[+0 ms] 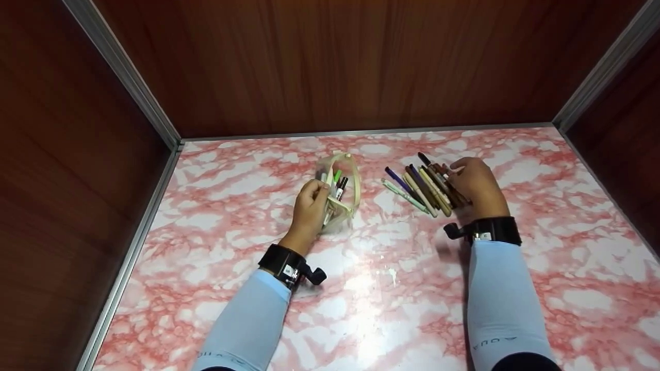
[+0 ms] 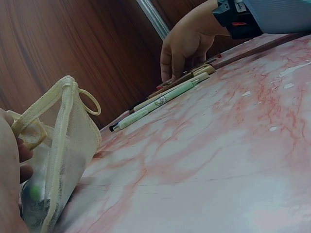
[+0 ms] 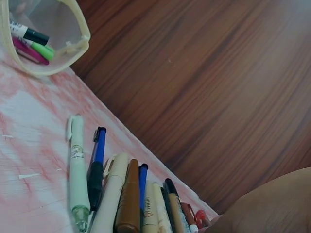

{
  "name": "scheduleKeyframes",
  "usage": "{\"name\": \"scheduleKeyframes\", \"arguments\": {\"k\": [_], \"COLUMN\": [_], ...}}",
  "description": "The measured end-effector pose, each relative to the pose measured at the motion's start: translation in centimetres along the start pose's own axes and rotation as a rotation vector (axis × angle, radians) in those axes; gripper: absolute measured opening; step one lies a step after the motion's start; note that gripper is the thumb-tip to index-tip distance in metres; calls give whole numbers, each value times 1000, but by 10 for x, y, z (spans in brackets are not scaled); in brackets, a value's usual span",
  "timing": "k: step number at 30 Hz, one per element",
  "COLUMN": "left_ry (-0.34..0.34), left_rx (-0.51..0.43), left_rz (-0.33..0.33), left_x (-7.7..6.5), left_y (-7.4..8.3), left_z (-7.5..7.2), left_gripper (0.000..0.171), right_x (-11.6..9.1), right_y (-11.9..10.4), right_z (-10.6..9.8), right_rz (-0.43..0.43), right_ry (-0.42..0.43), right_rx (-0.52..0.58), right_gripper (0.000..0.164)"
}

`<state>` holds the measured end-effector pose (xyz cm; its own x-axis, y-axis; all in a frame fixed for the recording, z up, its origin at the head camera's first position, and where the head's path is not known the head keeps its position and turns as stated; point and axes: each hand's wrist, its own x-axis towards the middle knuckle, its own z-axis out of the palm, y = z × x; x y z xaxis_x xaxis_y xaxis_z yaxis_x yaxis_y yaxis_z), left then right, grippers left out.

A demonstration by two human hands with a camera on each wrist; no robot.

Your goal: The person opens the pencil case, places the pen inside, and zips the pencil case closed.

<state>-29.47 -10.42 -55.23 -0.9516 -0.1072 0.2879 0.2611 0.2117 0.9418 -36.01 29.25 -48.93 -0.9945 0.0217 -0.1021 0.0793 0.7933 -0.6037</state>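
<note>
The left grip [image 1: 309, 206] holds the near side of a mesh pouch [image 2: 73, 155] – fingers and thumb closed on its pale trim – while the pouch stands on the marbled surface [image 1: 361, 309] with its mouth gaping towards the right. Inside lie a black-capped marker [image 3: 36, 36], a green-capped pen [image 3: 43, 50] and a magenta pen [image 3: 30, 51].

To the right of the pouch, and apart from it, a row of pens [image 1: 425, 190] lies side by side, a pale green pen [image 3: 79, 167] at the end nearest the pouch. The right grip [image 1: 475, 185] is at the opposite end of the row, its fingers bent down among the last pens; whether it has hold of one or merely touches them, I cannot tell.

For handling these well, a light pinch near the middle of a barrel looks best, since the pens lie close and a broad grab could roll the neighbours. Lifting straight up before moving sideways should spare the row. The soft mesh probably sags easily, so the left grip does well to hold the trim taut – fingers clear of the mouth.
</note>
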Motion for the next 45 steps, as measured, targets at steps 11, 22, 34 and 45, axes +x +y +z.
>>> {"name": "scheduleKeyframes", "arguments": {"k": [11,22,34,45], "left_ry": [17,6,-7,0], "left_rx": [0,-33,8,1], "left_rz": [2,-9,-14,-25], "left_x": [0,-1,0,0], "left_y": [0,0,-2,0], "left_z": [1,2,0,1], "left_gripper": [21,21,21,21], "right_x": [-7,-7,-6,-8], "right_y": [-23,-43,-65,-91], "right_z": [-14,-16,-5,28], "right_rz": [-47,-110,-152,-226], "right_ry": [117,232,395,337], "right_rx": [66,277,708,772], "right_gripper": [55,64,58,52]}}
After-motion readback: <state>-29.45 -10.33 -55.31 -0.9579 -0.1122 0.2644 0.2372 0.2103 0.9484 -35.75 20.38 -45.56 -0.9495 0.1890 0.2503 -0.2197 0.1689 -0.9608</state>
